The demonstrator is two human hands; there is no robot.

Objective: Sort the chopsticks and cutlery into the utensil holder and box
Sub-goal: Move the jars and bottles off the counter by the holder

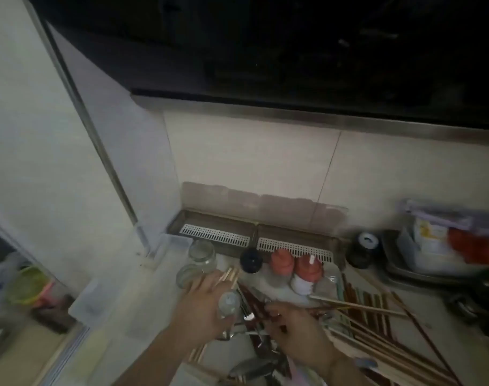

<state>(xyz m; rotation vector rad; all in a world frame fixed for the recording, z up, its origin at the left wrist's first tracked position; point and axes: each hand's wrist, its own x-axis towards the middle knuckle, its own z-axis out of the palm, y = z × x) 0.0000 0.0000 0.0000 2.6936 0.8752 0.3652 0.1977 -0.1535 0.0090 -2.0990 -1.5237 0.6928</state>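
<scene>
My left hand is closed around a bundle of pale wooden chopsticks; their tips stick out past my fingers and their other ends show below my wrist. My right hand rests with curled fingers on a heap of dark red chopsticks and metal cutlery; blur hides whether it grips any. More wooden and brown chopsticks lie fanned out to the right. Metal spoons lie near the bottom edge. A brown two-part utensil holder with white slotted inserts stands against the wall, its clear lid raised.
Two glass jars stand just beyond my left hand. A black-capped bottle and two red-capped bottles stand before the holder. A clear plastic box sits at left. A black jar and a tray of packets are at right.
</scene>
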